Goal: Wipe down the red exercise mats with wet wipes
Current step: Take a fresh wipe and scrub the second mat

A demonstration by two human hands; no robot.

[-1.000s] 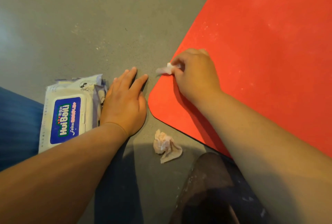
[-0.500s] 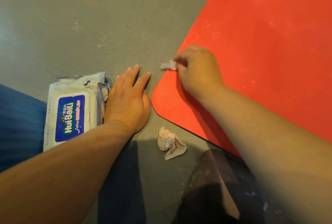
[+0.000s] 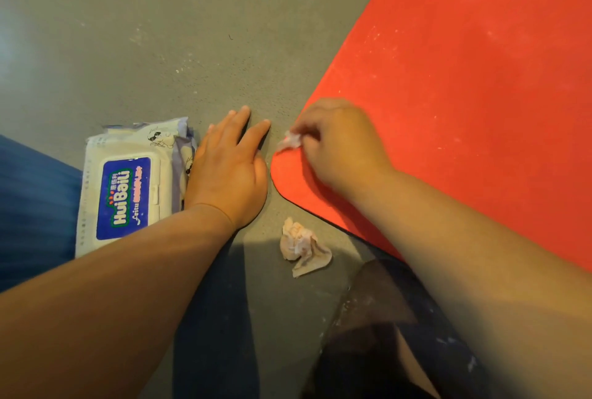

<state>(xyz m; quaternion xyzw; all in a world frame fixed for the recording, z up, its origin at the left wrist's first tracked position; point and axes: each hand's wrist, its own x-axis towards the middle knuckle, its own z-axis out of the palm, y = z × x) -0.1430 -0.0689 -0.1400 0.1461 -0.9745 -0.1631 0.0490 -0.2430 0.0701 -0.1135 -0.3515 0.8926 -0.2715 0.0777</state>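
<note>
A red exercise mat (image 3: 464, 84) covers the right side of the grey floor, its rounded corner pointing toward me. My right hand (image 3: 342, 145) rests on that corner and pinches a small crumpled wet wipe (image 3: 290, 141) at the mat's left edge. Flat on the floor just left of the corner lies my left hand (image 3: 227, 171), fingers straight, holding nothing. A white pack of wet wipes (image 3: 128, 187) with a blue label lies against the left hand's outer side.
A used, balled-up wipe (image 3: 302, 248) lies on the floor (image 3: 192, 30) below the mat corner. My blue-trousered leg (image 3: 35, 206) is at the left edge, and a dark knee (image 3: 384, 334) sits at the bottom right.
My right hand with the wipe has slid down and left along the mat's edge toward the corner. The left hand stays flat on the floor.
</note>
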